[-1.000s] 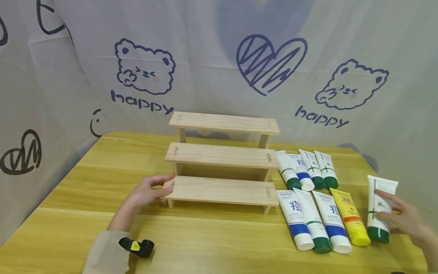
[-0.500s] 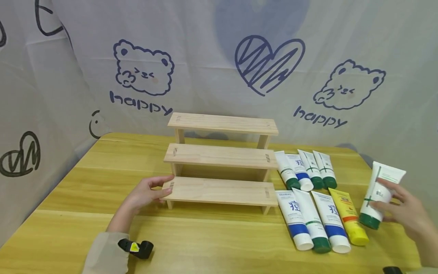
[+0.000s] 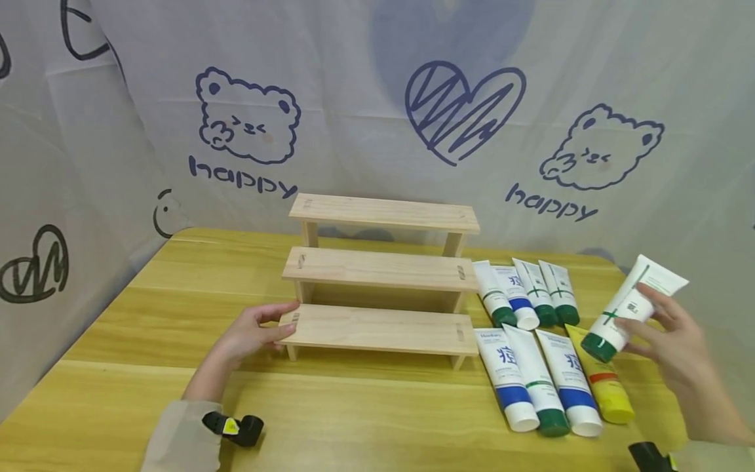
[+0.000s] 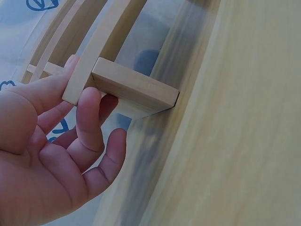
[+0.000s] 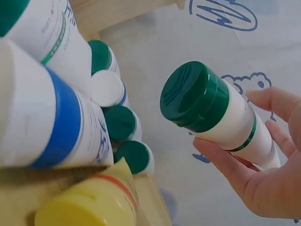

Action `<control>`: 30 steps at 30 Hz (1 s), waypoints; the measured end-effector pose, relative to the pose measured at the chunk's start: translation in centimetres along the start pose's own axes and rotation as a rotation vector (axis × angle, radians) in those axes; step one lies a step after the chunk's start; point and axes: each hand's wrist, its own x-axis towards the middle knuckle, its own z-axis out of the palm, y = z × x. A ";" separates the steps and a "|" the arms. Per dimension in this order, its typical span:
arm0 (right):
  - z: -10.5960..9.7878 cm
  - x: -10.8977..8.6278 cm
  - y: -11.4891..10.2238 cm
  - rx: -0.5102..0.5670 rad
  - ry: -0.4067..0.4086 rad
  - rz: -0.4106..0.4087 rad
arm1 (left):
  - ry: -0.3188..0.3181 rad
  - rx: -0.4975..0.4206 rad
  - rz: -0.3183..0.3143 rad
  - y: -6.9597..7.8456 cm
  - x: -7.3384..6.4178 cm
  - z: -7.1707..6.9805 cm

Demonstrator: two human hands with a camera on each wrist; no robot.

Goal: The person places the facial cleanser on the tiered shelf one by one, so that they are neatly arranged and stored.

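My right hand (image 3: 672,334) grips a white squeeze tube with a green cap (image 3: 631,308), tilted with its cap toward the lower left. In the head view this tube overlaps the top of a yellow tube (image 3: 610,390) lying on the table. The right wrist view shows the green cap (image 5: 195,96) close up, with thumb and fingers around the tube's white body. My left hand (image 3: 253,334) pinches the left end of the lowest step of a three-step wooden stand (image 3: 377,330). Seen from the left wrist, thumb and fingers clasp the edge of the step board (image 4: 89,70).
Left of the yellow tube lie several white tubes with blue bands or green caps (image 3: 510,380). A second row of white tubes (image 3: 533,295) lies behind, beside the stand's right end. A printed cloth (image 3: 354,131) hangs behind the wooden table (image 3: 366,419).
My right hand has raised the green-capped tube from the table's right side and carried it left, tilting it more. The left hand stays at the stand.
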 end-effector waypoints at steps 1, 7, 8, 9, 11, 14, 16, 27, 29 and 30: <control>-0.3 0.7 0.8 0.067 -0.005 -0.009 | 0.001 -0.001 -0.004 0.0 0.0 0.0; 0.2 3.0 3.1 0.254 -0.048 -0.074 | 0.004 -0.001 -0.013 -0.1 -0.1 0.0; 0.5 3.1 3.1 0.275 -0.052 -0.080 | 0.005 -0.002 -0.015 -0.1 -0.1 0.0; 0.8 3.2 2.9 0.293 -0.056 -0.083 | 0.004 -0.002 -0.015 -0.1 -0.1 0.0; 1.6 3.2 2.2 0.310 -0.052 -0.088 | 0.005 -0.005 -0.017 -0.1 -0.1 0.0; 3.1 2.8 0.9 0.309 -0.042 -0.083 | 0.006 -0.009 -0.021 -0.1 -0.1 0.0; 4.2 2.6 0.0 0.292 -0.038 -0.085 | 0.006 -0.011 -0.024 -0.1 -0.1 0.0; 10.3 0.5 -5.7 0.379 -0.009 -0.130 | 0.002 0.006 -0.020 0.1 -0.1 0.0; 11.7 -0.5 -7.4 0.399 -0.023 -0.136 | 0.001 0.005 -0.018 0.1 -0.1 0.0; 12.4 -1.0 -8.4 0.409 -0.036 -0.140 | 0.000 0.005 -0.018 0.2 -0.1 0.0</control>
